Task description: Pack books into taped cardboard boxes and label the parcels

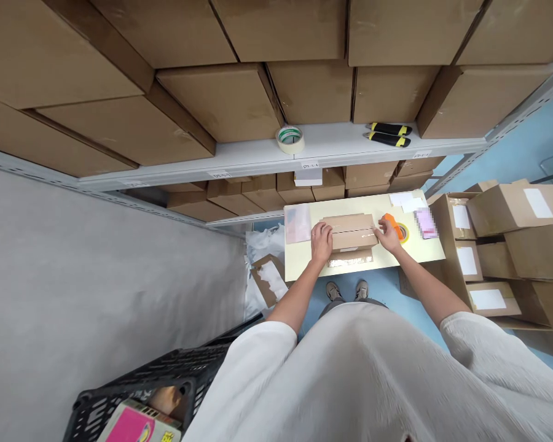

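A brown cardboard box [351, 232] lies on a pale yellow table [304, 265], its top flaps meeting along a seam. My left hand [321, 243] rests against the box's left end, fingers bent over its edge. At the right end is my right hand [387, 236], its fingers close together near the box's corner; whether they pinch anything is too small to tell. Just beyond that hand stands an orange tape dispenser [393, 226] with a yellow-rimmed tape roll [402, 232]. A strip of cardboard with shiny tape [350, 260] shows at the box's near side.
Stacked cartons fill the shelf [253, 151] ahead, which holds a tape roll [290, 140] and two black-and-yellow cutters [389, 134]. Open cartons [488, 299] stand right of the table. A black crate [138, 393] is at lower left, with white wrapping [263, 245] beside the table.
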A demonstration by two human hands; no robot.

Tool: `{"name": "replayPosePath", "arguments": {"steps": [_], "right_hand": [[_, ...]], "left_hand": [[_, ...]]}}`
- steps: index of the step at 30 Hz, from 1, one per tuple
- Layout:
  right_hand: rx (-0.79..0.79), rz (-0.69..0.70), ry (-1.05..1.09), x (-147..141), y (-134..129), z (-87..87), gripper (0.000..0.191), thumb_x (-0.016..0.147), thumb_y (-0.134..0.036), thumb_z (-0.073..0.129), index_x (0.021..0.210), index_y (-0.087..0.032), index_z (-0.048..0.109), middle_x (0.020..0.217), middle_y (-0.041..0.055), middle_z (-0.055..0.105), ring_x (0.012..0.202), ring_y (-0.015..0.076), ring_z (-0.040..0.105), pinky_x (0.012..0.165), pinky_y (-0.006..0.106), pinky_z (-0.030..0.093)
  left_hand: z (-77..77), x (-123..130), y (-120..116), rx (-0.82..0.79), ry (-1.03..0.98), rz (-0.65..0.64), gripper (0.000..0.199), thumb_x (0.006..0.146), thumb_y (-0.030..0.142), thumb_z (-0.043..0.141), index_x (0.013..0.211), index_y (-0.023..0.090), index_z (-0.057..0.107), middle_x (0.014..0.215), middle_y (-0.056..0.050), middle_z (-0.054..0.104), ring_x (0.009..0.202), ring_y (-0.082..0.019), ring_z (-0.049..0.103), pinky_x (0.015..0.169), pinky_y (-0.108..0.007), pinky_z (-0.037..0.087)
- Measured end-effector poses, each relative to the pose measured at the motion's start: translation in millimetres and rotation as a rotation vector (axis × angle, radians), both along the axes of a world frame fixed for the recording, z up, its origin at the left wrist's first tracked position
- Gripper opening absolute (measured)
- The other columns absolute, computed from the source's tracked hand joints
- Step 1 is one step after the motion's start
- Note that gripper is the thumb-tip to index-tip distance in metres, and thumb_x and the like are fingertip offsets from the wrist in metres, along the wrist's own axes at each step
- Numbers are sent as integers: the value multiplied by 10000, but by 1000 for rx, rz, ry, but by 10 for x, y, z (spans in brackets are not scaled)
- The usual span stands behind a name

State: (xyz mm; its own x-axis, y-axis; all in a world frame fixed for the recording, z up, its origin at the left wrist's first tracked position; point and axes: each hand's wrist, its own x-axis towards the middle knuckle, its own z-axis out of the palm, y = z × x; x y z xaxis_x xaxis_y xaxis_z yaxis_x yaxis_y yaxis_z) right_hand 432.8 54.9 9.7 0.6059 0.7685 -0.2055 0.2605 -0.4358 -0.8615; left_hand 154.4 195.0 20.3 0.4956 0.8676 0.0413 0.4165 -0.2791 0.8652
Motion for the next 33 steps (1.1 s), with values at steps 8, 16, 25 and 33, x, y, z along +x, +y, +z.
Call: {"name": "replayPosePath", "arguments": {"steps": [8,16,25,33], "right_hand": [[-417,-169,-220,384,-249,-407,458,818,-627,688,1078,-253,640,1300,198,655,1396,493,483,1175,783,268],[-735,11,-388,274,-71,-257,334,940,-367,542,1220,-192,595,1297,217,655,1335,426,533,1105,611,357],[-465,66,-121,777,-250,458,454,855,-597,718,1119,-228,742,1070,136,773,1084,378,698,983,546,523],[-131,424,318,809,10,1610,613,815,-690,860,1238,-254,782,1241,96,789,1130,301,723,1019,489,602]], "left_hand": [[-101,81,-74,58,89,86,301,1107,355,450,1247,239,690,1512,-188,522,1535,-346,409,1337,-587,266],[-241,70,-39,231,186,78,258,1087,206,458,1235,228,669,1468,-186,557,1463,-324,495,1275,-559,363],[-221,110,-8,229,157,71,265,1078,187,471,1230,233,683,1466,-189,567,1475,-325,485,1261,-540,367],[-194,151,-4,199,114,82,264,1066,184,488,1205,252,702,1468,-154,582,1445,-306,505,1240,-510,389]]}}
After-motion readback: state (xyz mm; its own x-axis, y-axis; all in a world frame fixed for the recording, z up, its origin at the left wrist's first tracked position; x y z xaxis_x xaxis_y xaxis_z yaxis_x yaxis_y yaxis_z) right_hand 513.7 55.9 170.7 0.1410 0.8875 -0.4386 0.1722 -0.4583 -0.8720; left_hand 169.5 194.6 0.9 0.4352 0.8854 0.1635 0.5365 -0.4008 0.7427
